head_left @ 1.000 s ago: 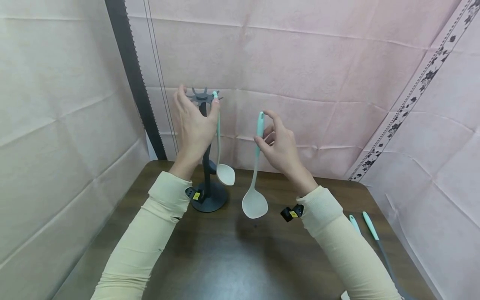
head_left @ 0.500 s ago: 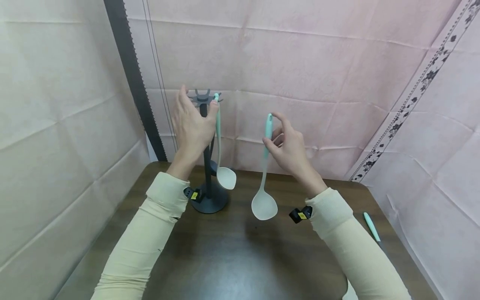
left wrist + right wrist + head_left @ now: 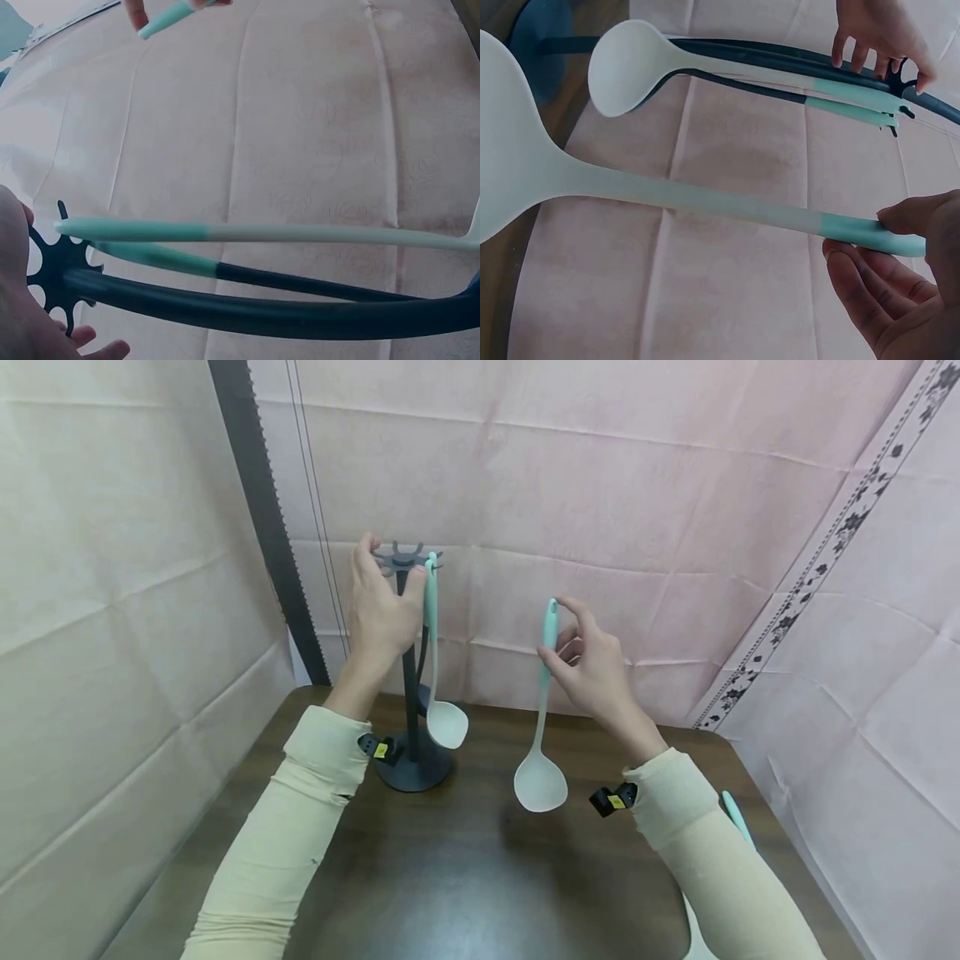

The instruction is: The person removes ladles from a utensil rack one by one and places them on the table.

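My left hand [image 3: 385, 618] grips the star-shaped top of a dark utensil rack [image 3: 411, 685], thumb and fingers spread around its hooks. A white ladle [image 3: 447, 724] with a mint handle hangs from the right side of the rack. Behind it hangs a dark utensil with a mint handle [image 3: 161, 257]; its head is mostly hidden. To the right, my right hand [image 3: 596, 664] pinches the mint handle of another white ladle [image 3: 540, 781] near its top. This ladle hangs bowl down in the air, apart from the rack.
On the brown table [image 3: 465, 877], a mint-handled utensil [image 3: 738, 817] lies at the right, partly behind the right sleeve. Part of a white utensil [image 3: 697, 937] shows by that sleeve at the front. Pale cloth walls [image 3: 600, 510] stand behind and at both sides.
My right hand has moved to the right with its ladle, away from the rack, and slightly down. The left hand stays at the rack top, while the hung ladle has shifted slightly.
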Tool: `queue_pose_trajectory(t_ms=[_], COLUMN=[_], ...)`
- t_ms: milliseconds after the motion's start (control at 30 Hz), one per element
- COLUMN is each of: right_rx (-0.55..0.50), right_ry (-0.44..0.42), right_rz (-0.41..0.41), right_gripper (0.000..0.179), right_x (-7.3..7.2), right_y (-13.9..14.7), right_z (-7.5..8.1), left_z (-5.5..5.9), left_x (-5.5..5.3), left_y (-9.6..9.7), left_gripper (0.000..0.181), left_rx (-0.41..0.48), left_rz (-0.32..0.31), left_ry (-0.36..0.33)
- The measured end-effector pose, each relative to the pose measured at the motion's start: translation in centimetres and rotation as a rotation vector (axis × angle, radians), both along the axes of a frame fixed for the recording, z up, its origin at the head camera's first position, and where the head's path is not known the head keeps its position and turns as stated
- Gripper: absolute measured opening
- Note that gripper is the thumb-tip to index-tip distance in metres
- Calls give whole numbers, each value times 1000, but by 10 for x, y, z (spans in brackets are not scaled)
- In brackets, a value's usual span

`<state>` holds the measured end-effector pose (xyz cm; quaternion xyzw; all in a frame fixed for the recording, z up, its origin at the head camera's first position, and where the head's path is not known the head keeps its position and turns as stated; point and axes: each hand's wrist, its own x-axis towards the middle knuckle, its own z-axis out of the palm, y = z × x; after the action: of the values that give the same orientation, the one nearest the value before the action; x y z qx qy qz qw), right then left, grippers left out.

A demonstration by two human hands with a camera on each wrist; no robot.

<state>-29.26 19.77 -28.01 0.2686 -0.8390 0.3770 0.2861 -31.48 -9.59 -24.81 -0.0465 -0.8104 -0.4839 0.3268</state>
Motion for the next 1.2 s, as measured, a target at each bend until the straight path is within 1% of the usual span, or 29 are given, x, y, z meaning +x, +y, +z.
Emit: queue_pose_trajectory(t_ms=[167, 300, 433, 733, 967, 1133, 1200], right_rx=[34, 55, 55, 53, 48, 59, 63], right_ry=[9, 11, 1, -11, -24, -25, -35], right_rz=[-20, -32, -44, -62, -72, -91, -99], right_gripper=[69, 69, 68, 69, 70, 71, 71], right_x=[0, 0, 0, 1, 1, 2, 2], right_y=[8, 15, 22, 38, 52, 61, 64], right_z=[0, -2, -5, -13, -20, -26, -28], left_z=[0, 1, 0, -4, -5, -7, -8], left_x=[-1, -1, -1, -3, -6, -8, -9], left_y=[-2, -2, -3, -5, -6, -7, -9], left_gripper=[80, 79, 79, 79, 78, 78, 78], left_rx=[13, 10, -8, 4, -10, -18, -12], left_rz=[-28, -27, -21, -44, -57, -73, -89], left_ry=[23, 32, 40, 63, 88, 99, 101])
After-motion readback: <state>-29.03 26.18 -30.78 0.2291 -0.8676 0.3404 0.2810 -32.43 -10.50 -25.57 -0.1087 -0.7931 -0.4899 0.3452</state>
